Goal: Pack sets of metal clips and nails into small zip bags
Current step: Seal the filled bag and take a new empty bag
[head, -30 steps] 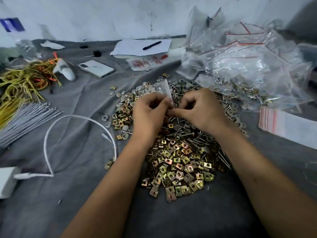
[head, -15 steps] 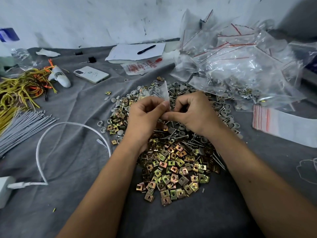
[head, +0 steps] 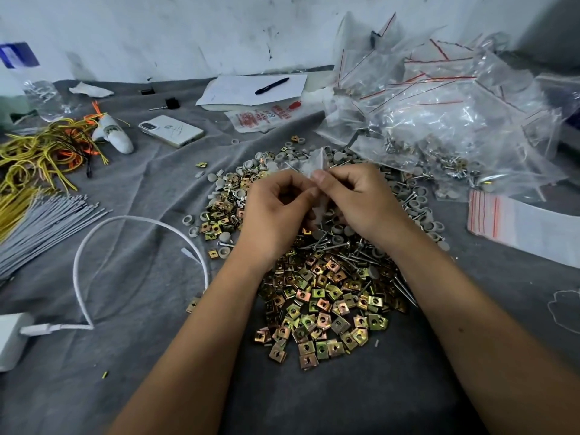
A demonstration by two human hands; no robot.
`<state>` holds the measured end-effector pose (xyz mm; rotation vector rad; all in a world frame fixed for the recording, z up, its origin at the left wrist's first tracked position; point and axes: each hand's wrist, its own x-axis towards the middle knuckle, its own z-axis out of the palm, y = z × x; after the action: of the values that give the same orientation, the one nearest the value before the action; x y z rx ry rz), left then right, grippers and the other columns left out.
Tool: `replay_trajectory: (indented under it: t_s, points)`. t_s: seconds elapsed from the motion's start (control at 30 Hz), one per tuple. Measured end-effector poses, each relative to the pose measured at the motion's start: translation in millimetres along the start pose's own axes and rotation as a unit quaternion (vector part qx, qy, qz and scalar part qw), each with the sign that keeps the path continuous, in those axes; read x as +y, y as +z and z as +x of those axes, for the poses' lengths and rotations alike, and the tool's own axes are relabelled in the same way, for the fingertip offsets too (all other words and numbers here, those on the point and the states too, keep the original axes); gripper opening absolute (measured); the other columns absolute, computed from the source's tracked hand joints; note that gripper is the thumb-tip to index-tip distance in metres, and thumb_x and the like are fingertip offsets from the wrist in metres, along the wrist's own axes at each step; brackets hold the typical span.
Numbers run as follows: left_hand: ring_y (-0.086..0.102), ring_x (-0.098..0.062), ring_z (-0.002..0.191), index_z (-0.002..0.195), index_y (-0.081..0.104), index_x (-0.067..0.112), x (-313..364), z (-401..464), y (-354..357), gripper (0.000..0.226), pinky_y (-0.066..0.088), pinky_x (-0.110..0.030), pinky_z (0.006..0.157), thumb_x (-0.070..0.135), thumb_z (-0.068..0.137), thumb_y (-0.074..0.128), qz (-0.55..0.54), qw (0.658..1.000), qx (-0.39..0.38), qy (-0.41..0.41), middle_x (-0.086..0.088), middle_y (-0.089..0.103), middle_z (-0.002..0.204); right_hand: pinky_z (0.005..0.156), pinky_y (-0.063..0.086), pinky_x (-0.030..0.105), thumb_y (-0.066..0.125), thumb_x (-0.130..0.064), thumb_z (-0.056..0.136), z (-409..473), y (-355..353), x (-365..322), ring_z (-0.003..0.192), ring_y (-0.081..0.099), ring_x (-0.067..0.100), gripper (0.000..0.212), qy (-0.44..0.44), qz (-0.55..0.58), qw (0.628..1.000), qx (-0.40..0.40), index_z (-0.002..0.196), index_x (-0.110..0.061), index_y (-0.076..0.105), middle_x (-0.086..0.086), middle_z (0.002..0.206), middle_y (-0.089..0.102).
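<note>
We hold one small zip bag (head: pixel 314 163) between both hands, just above the far end of the pile. Our left hand (head: pixel 276 211) has its fingers curled in, with the thumb and forefinger pinching the bag's left edge. Our right hand (head: pixel 361 202) is curled the same way and pinches the bag from the right, its thumb tip pressed against the plastic beside the left thumb. The clear bag sticks up a little past our fingertips and hangs down between the palms; what it holds we cannot tell.

Directly under our wrists lies the heap of square metal clips (head: pixel 323 302), brassy and greenish, spread toward us on the grey cloth surface (head: pixel 131 356). Mixed into its far half are the nails (head: pixel 345 249), lying crosswise, and round grey caps (head: pixel 219 180) scattered around the far and left edges.

To the right, beyond our right hand, rises a large mound of filled zip bags (head: pixel 439 120) with red seal lines, and nearer us a flat stack of empty bags (head: pixel 518 224). To the left, a white cable (head: pixel 94 246) loops over the cloth from a white charger (head: pixel 9 340), with grey ties (head: pixel 40 221) and yellow wires (head: pixel 37 152) beyond. Farther back lie a white phone (head: pixel 171 130) and a pen (head: pixel 271 85) on paper (head: pixel 238 92).
</note>
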<state>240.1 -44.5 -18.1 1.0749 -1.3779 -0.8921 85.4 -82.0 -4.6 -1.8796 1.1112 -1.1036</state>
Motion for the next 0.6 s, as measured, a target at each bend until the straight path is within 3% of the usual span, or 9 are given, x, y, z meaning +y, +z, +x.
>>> replay_trajectory:
  t_s: [0.1,0.27,0.33,0.4,0.5,0.6]
  points:
    - [0.059,-0.016,0.051,0.085,0.067,0.003,0.9,0.8,-0.1,0.012,0.050,-0.026,0.049,0.001,0.098,0.066,-0.026,0.999,0.036,-0.029,-0.004,0.065,0.063,0.045,0.042,0.023,0.060,-0.032,0.102,0.5,-2.5,0.4,0.047,0.050,0.009,0.035,0.007,0.013,1.000,-0.008,0.078,-0.009,0.072,-0.004,0.054,0.059]
    - [0.062,-0.020,0.055,0.080,0.070,0.010,6.1,-2.9,7.4,0.014,0.053,-0.035,0.052,0.008,0.095,0.071,0.083,0.990,0.112,0.009,-0.005,0.069,0.067,0.045,0.042,0.010,0.064,-0.023,0.101,-0.6,-6.5,-1.7,0.049,0.057,-0.003,0.025,-0.021,-0.006,1.000,-0.021,0.078,-0.017,0.072,-0.018,0.058,0.064]
    - [0.061,-0.022,0.058,0.078,0.069,0.015,8.1,0.3,3.8,0.016,0.052,-0.036,0.053,0.007,0.092,0.069,0.110,0.975,0.191,0.011,-0.005,0.069,0.070,0.046,0.042,0.010,0.065,-0.024,0.100,-0.3,-14.9,0.2,0.049,0.057,-0.004,0.024,-0.018,0.009,1.000,-0.005,0.080,-0.013,0.073,-0.011,0.062,0.067]
    - [0.054,-0.013,0.056,0.075,0.068,0.017,8.9,4.2,-1.5,0.017,0.045,-0.031,0.052,0.007,0.088,0.067,0.104,0.961,0.257,0.012,-0.003,0.066,0.066,0.044,0.042,0.018,0.067,-0.026,0.099,-0.9,-19.7,3.6,0.046,0.051,0.001,0.031,-0.032,-0.016,0.999,0.016,0.072,-0.010,0.070,0.001,0.061,0.065]
    - [0.053,-0.004,0.056,0.076,0.063,0.019,13.6,-1.4,6.8,0.017,0.041,-0.017,0.052,0.009,0.087,0.069,0.195,0.945,0.248,0.083,0.009,0.060,0.064,0.044,0.044,0.035,0.069,-0.015,0.093,-0.5,-13.6,8.4,0.043,0.046,0.008,0.038,-0.050,-0.076,0.995,0.047,0.058,-0.006,0.059,0.005,0.051,0.056]
    - [0.055,-0.010,0.059,0.078,0.059,0.015,12.3,-5.8,18.1,0.015,0.042,-0.018,0.051,0.018,0.086,0.072,0.244,0.940,0.203,0.128,0.007,0.058,0.066,0.045,0.041,0.030,0.069,-0.009,0.087,0.6,-9.6,8.6,0.045,0.045,0.007,0.036,-0.076,-0.071,0.993,0.059,0.054,-0.010,0.056,0.000,0.049,0.052]
